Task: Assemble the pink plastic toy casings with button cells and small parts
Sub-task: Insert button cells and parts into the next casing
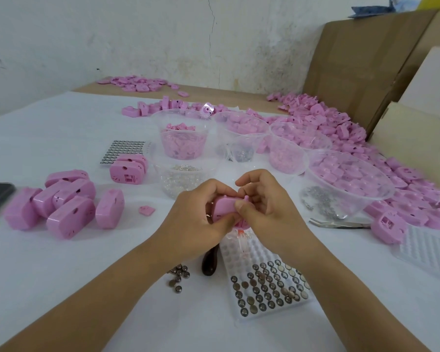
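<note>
Pink casing (222,208) at frame centre was pinched by left hand (201,212) and right hand (262,199); even pressure advised for seating.

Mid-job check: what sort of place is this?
Likely a small hand-assembly workshop: heaps of pink casings on the table, clear tubs of small parts, and a tray of button cells.
</note>
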Tool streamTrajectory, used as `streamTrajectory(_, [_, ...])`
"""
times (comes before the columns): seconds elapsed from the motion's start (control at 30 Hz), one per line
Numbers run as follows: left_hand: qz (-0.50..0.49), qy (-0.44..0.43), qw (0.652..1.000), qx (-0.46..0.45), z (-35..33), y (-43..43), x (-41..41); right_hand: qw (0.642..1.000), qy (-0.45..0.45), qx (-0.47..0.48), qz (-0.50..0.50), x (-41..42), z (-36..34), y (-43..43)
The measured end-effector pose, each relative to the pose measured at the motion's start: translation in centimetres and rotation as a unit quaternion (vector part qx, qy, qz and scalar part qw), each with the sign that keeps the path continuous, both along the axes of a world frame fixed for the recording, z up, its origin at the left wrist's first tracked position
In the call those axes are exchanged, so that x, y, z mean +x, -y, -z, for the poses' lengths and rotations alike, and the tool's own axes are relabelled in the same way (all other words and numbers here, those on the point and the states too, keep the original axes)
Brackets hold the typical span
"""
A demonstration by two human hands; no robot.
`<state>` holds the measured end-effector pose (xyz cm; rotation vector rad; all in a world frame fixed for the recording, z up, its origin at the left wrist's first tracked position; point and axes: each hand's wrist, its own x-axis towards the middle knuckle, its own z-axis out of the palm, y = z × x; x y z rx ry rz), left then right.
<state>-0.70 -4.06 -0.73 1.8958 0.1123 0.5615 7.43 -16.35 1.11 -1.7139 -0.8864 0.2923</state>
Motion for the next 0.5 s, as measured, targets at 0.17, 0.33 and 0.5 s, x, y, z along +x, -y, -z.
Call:
streamTrajectory(0.17, [0.030, -0.022, 0.982, -0.186, -0.8, -0.4, 0.2, 0.990, -0.116, 0.061, -0.044, 1.1, -1.3, 1.1])
streamTrajectory(0.33, [0.037, 0.008, 0.968, -0.250, -1.2, -0.5, 0.1, 0.986, -0.149, 0.024, -0.067, 1.2, -1.7, 1.5])
streamTrajectory(0.5, [-0.011, -0.013, 0.983, -0.185, -1.2, -0.9, 0.3, 0.998, -0.062, 0.016, -0.011, 0.7, -1.7, 1.3])
